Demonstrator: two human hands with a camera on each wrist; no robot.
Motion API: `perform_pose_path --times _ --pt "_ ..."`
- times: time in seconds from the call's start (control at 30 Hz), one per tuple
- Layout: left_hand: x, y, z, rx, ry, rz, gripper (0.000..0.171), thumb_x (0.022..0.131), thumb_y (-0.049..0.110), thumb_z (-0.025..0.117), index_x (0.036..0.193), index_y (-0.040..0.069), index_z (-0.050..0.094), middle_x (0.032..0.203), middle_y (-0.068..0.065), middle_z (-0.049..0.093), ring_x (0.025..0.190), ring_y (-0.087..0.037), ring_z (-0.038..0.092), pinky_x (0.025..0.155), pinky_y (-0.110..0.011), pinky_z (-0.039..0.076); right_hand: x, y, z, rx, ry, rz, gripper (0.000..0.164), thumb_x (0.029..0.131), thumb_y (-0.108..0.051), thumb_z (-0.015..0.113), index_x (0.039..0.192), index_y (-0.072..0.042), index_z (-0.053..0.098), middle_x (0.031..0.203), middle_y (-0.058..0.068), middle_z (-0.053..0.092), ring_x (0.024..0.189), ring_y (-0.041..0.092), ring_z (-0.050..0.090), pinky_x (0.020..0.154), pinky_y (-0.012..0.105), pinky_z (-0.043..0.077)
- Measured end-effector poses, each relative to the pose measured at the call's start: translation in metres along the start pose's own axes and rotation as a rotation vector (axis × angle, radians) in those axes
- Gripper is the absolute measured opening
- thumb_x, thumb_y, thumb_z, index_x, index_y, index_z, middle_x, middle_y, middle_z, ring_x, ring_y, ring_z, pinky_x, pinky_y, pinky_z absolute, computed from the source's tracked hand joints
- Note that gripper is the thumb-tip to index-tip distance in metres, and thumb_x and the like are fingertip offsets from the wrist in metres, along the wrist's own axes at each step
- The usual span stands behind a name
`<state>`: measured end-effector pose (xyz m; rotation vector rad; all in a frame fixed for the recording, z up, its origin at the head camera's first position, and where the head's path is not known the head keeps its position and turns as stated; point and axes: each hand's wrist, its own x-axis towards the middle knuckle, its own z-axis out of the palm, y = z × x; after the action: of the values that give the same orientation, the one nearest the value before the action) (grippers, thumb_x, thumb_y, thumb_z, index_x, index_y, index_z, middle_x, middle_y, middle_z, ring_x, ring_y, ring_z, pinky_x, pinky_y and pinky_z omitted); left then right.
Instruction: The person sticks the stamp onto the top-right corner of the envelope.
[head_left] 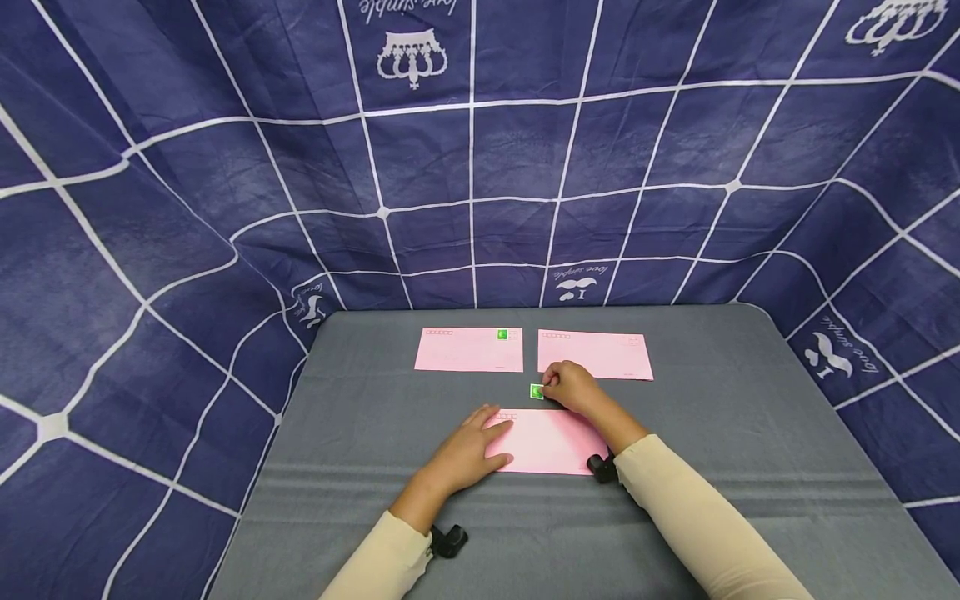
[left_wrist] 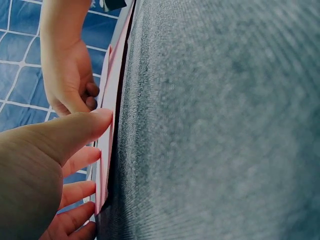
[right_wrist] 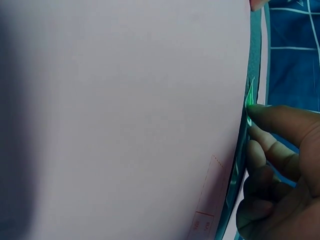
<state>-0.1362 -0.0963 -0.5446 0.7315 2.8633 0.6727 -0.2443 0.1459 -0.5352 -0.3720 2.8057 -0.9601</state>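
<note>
A pink envelope lies flat near the middle of the table. My left hand rests on its left end with fingers spread; in the left wrist view the thumb touches the envelope's near edge. Just beyond the far edge, my right hand pinches a small green stamp with a white border. Seen from the right wrist, the stamp stands tilted and slightly bent between thumb and finger, while the other fingers curl toward the palm.
Two more pink envelopes lie farther back. The left one bears a green stamp at its upper right; the right one shows printed boxes in that corner. A grey cloth covers the table, with blue checked curtains around it.
</note>
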Motion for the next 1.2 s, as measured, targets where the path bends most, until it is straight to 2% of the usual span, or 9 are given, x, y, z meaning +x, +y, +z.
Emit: perform_pose_path --times 0.43,0.57,0.8,1.2 --pt "-0.001 0.003 0.000 0.029 0.000 -0.005 0.059 0.092 0.046 0.070 0.142 0.016 0.060 0.158 -0.015 0.044 0.151 -0.034 0.036 0.119 -0.049 0.038 -0.002 0.001 -0.001 0.135 -0.002 0.039 0.007 0.087 -0.011 0.073 0.085 -0.010 0.067 0.078 0.001 0.061 0.074 0.013 0.054 0.072 0.026 0.043" --pt "-0.002 0.003 -0.001 0.037 -0.006 -0.008 0.060 0.092 0.046 0.070 0.143 0.016 0.059 0.159 -0.015 0.043 0.151 -0.035 0.035 0.120 -0.050 0.036 -0.003 0.000 -0.006 0.196 0.009 0.035 0.006 0.088 -0.013 0.072 0.087 -0.009 0.068 0.078 0.001 0.062 0.075 0.012 0.055 0.071 0.025 0.043" --pt "-0.004 0.003 -0.001 0.059 -0.020 -0.015 0.062 0.093 0.048 0.068 0.146 0.019 0.057 0.161 -0.013 0.041 0.152 -0.034 0.033 0.122 -0.052 0.032 -0.008 0.001 -0.014 0.286 0.019 0.081 0.008 0.090 -0.016 0.071 0.093 -0.009 0.068 0.082 0.001 0.065 0.075 0.014 0.056 0.068 0.026 0.045" --pt "-0.008 0.003 -0.004 0.060 -0.013 0.020 0.061 0.092 0.044 0.069 0.146 0.016 0.056 0.160 -0.015 0.042 0.151 -0.039 0.035 0.121 -0.058 0.030 -0.018 0.009 -0.017 0.359 0.069 0.053 0.009 0.091 -0.015 0.071 0.096 -0.008 0.069 0.082 0.001 0.065 0.073 0.013 0.056 0.067 0.025 0.046"
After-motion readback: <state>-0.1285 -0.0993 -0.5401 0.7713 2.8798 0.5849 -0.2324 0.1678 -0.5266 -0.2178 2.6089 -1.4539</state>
